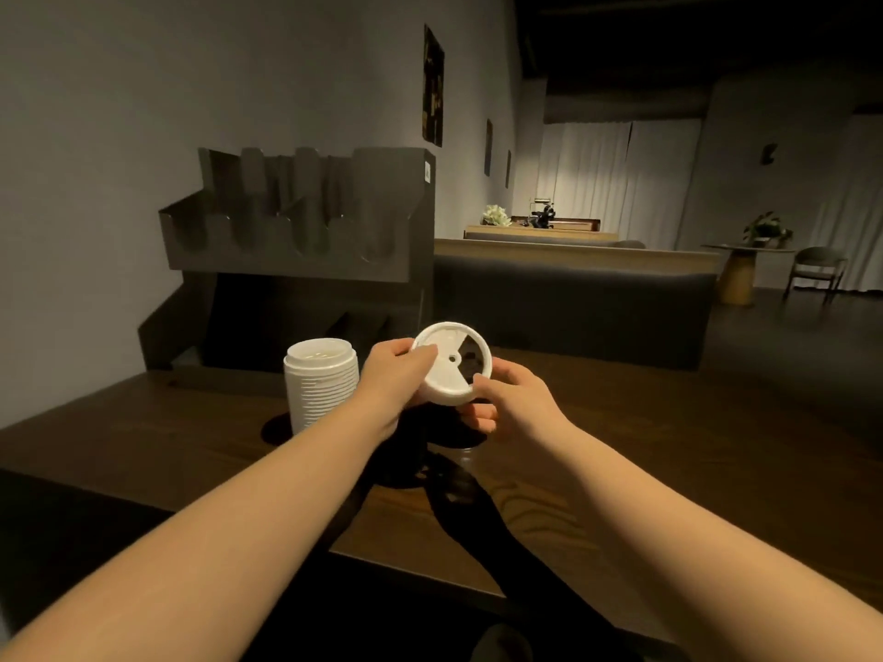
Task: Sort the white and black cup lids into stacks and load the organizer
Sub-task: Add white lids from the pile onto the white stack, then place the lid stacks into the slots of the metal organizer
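Both hands hold a short stack of white lids (451,364) tilted up toward the camera, above the table. My left hand (396,379) grips its left rim with the thumb across the top. My right hand (506,398) pinches its right edge from below. A tall stack of white lids (321,382) stands upright on the table just left of my left hand. Dark shapes that may be black lids (430,451) lie under my hands, hard to tell apart in the shadow. The dark organizer (296,241) stands behind, with curved slots in its upper tier that look empty.
The wooden table (645,461) runs to the right, with its near edge crossing below my forearms. A grey wall stands close on the left. A dark bench back (573,317) sits right of the organizer.
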The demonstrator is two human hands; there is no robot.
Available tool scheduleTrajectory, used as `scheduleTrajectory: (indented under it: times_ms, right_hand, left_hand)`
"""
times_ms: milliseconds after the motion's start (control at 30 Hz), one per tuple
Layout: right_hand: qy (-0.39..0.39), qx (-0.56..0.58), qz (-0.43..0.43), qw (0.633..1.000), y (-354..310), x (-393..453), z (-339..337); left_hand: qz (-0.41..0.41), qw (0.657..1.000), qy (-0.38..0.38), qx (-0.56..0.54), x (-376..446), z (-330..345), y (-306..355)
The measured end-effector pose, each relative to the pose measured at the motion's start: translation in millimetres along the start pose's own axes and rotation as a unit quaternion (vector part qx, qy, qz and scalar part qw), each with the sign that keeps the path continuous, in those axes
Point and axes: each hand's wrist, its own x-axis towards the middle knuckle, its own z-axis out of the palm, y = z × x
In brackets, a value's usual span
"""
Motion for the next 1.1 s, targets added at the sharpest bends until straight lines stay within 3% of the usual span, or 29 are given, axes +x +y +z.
scheduleTrajectory:
  times_ms: [233,400,500,633,800,967,1100]
  right_hand:
    - [0.02,-0.087,-0.075,0.993,-30,35,55]
    - [0.039,-0.017,-0.046,0.998,-50,61,103]
    - [-0.004,0.033,-0.026,0.999,-43,74,125]
    - [-0.006,-0.114,-0.091,0.989,-43,85,136]
    - [-0.072,-0.31,-0.167,0.933,-46,85,126]
    - [-0.129,-0.411,-0.145,0.891,-26,89,120]
    - [-0.115,-0.455,-0.161,0.868,-21,97,115]
  left_hand:
    - [-0.015,1.0,0.003,-0.003,22,-68,26]
    - [-0.017,0.996,0.047,-0.071,45,-107,41]
    - [-0.022,0.996,0.033,-0.077,51,-115,42]
    - [-0.014,0.993,0.106,-0.052,66,-129,41]
    - [-0.009,0.98,0.131,0.151,89,-142,23]
    - [-0.051,0.964,0.129,0.226,101,-141,3]
    - [-0.079,0.955,0.132,0.252,104,-137,-2]
